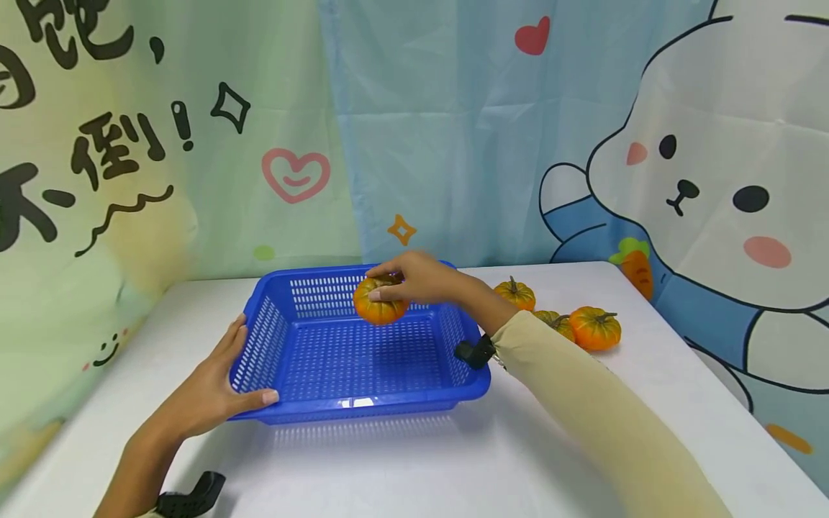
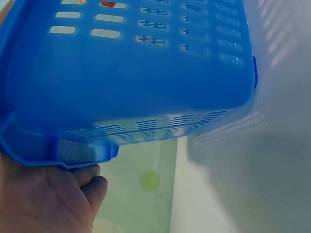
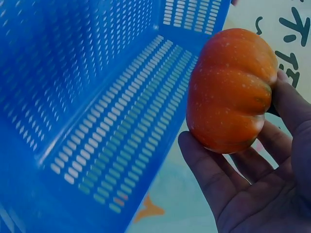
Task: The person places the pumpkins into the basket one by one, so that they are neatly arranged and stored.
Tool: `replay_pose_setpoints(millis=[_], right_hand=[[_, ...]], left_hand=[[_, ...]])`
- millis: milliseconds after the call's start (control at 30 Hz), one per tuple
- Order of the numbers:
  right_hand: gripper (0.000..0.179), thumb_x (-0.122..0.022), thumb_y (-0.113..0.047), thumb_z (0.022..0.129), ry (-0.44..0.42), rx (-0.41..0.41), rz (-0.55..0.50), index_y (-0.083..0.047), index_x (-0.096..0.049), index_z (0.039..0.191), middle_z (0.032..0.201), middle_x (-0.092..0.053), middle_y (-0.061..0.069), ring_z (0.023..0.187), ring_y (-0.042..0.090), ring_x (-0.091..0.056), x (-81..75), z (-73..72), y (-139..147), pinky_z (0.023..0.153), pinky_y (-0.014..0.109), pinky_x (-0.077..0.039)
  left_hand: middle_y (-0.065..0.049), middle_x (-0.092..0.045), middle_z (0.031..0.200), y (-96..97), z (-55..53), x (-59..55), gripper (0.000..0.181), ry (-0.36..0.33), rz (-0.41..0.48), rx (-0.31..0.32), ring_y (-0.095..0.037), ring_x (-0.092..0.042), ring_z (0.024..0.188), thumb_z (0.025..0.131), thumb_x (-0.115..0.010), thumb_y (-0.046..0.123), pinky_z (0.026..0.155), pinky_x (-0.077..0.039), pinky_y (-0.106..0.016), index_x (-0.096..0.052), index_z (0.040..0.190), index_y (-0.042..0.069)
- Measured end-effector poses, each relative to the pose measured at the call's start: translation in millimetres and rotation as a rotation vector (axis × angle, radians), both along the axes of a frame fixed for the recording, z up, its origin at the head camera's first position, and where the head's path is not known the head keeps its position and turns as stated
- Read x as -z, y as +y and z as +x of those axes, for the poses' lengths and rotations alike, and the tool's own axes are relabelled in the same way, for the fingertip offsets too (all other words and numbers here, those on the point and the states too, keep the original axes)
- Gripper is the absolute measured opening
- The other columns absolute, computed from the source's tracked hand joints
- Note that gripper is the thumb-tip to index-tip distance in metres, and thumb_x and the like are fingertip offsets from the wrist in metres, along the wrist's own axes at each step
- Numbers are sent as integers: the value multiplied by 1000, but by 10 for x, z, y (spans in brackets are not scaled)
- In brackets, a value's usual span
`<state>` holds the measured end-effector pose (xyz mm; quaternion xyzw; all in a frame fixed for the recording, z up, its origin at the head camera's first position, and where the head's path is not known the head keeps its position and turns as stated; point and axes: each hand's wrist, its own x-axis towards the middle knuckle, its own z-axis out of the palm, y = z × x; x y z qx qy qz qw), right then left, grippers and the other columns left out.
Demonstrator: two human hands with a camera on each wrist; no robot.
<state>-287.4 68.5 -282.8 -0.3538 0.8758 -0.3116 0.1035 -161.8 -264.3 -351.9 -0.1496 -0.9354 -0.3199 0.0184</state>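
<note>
A blue plastic basket [image 1: 421,401] with slotted walls stands on the white table, and its floor shows bare. My left hand [image 1: 201,396] grips its left end, the thumb over the rim at the near corner; in the left wrist view, the fingers [image 2: 90,184] reach beneath the rim. Over the far part of the basket, my right hand [image 1: 424,279] holds a small orange pumpkin [image 1: 381,309] from above. From the right wrist, the pumpkin [image 3: 231,92] appears ribbed and glossy, pinched between thumb and fingers, apart from the basket wall.
Right of the basket, on the white table [image 1: 518,432], lie three more pumpkins: one at the back [image 1: 514,293], a greenish one [image 1: 558,327] partly hidden by the right sleeve, and an orange one [image 1: 596,329]. A printed curtain [image 1: 440,180] hangs behind the table.
</note>
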Motion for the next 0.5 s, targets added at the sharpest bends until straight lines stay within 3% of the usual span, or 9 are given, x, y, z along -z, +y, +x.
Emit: replay_pose_setpoints(millis=[133,267,500], right_hand=[[46,-67,-29,94,-38,-24,13,-6,-60,134,118,-66,7,98,18,-62,70,39,-170,75,24,-54],[44,-66,-28,94,-8,-31,99,-7,-61,132,121,-66,6,104,17,-60,165,87,-363,80,20,-52],[38,-65,-25,95,13,-121,166,-5,-65,127,116,-68,4,97,11,-60,240,141,-650,79,17,-49]], left_hand=[[-13,4,162,-6,1,0,118,5,7,7,-51,-13,140,76,-79,38,97,-24,-76,0,155,1],[-12,4,162,1,1,4,117,3,18,7,-52,-12,141,76,-79,37,98,-23,-75,0,155,1],[-12,5,162,4,6,-2,116,-4,3,-7,-53,-15,139,77,-78,40,98,-25,-74,-1,154,0]])
